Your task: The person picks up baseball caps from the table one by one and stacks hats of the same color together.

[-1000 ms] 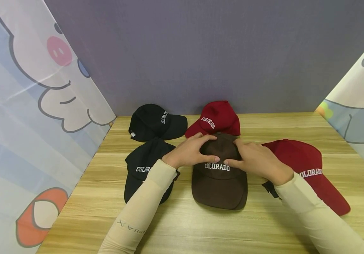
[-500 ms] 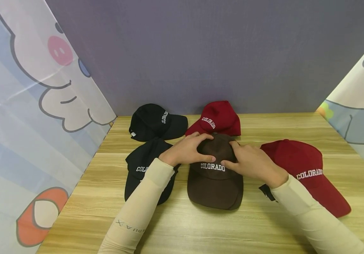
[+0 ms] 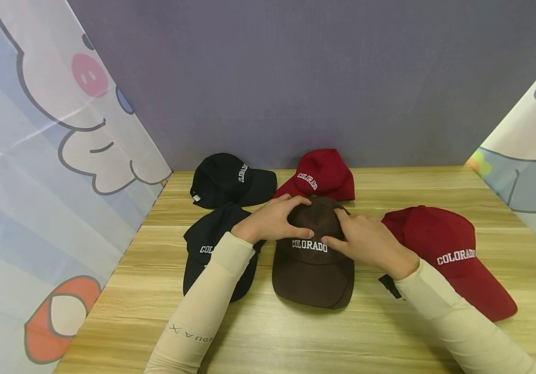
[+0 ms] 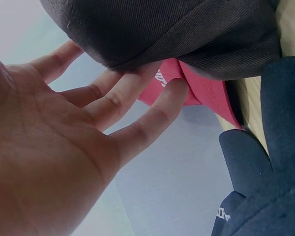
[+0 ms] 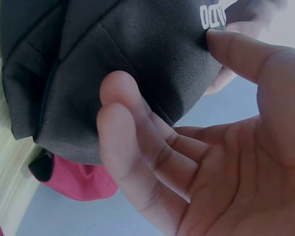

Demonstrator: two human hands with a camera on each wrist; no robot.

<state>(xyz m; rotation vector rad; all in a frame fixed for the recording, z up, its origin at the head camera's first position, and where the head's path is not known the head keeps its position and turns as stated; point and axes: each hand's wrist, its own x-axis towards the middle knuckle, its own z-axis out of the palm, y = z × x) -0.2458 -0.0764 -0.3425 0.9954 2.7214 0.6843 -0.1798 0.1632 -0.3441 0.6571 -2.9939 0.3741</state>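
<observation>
A brown baseball cap (image 3: 314, 280) with white COLORADO lettering sits on the table in the middle of the head view, brim toward me. My left hand (image 3: 272, 221) holds the left side of its crown, thumb by the lettering and index finger near the top. On the other side my right hand (image 3: 370, 244) grips the crown likewise, its thumb close to the left one. The left wrist view shows extended fingers (image 4: 147, 123) under the crown's edge. In the right wrist view bent fingers (image 5: 120, 132) lie against the brown fabric.
Left of the brown cap lies a black cap (image 3: 218, 234), partly behind my left arm, with another black cap (image 3: 230, 179) behind it. A red cap (image 3: 321, 176) lies directly behind the brown one. Another red cap (image 3: 441, 239) is on the right. A grey wall (image 3: 314, 83) bounds the wooden table (image 3: 272, 337).
Both hands and the brown cap have shifted a little to the left across the table. The other caps stay where they were.
</observation>
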